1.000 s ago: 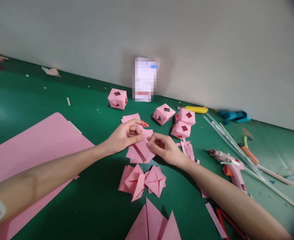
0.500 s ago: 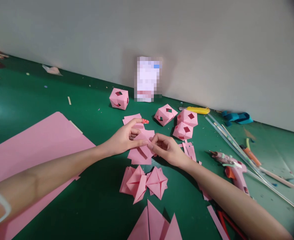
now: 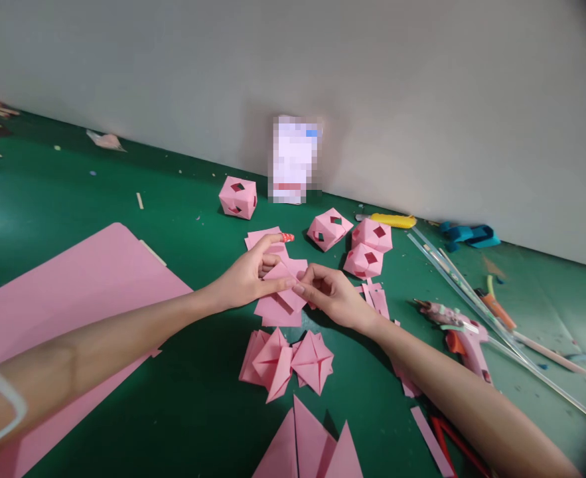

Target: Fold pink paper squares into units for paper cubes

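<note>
Forearms [image 3: 123, 325] converge from both lower sides. Left hand [image 3: 245, 280]: index extended, other fingers curled, thumb straight. Right hand [image 3: 340, 300]: fingers curled, thumb against index. Thumb tips close together.

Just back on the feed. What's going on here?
A person's left hand and right hand hold a small pink paper piece between them, above more pink paper. Beyond the hands, four pink paper shapes with openings sit on the green table; nearer the person lie folded pink pieces. A glue gun lies off to the right.
</note>
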{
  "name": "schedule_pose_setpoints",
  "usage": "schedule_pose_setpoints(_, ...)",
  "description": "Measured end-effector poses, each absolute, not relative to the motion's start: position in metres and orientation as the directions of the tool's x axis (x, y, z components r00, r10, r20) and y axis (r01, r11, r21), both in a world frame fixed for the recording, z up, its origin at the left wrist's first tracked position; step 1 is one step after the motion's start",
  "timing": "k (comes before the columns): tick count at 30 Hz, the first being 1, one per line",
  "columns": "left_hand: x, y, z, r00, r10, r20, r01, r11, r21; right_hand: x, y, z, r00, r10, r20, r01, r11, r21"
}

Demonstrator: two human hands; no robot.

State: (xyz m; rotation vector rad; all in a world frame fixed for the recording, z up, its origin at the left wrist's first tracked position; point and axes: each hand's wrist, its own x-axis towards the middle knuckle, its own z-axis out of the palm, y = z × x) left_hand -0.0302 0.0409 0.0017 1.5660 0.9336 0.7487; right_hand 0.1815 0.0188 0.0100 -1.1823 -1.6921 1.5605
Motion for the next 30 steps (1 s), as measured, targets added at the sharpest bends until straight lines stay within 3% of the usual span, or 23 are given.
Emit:
schedule_pose_setpoints(9,-0.031,0.0423,0.0001,0.411,0.911,-0.017,0.146,-0.048,0.988,0.182,0.0179,0.0081,-0.463,0.868,-0.178,0.238,-0.071,-0.969)
schedule_pose_setpoints(18,-0.0336,0.0429,0.0006,0.529,0.849,0.006,0.189,-0.125,0.974,0.1818,0.0157,0.0076,-0.486,0.866,-0.118,0.254,0.011,-0.967)
schedule_pose_setpoints(30,-0.0347,0.046,-0.0055,0.498,0.867,0.007,0.16,-0.099,0.982,0.1813,0.0172,0.0053,-0.476,0.871,-0.12,0.248,0.002,-0.969)
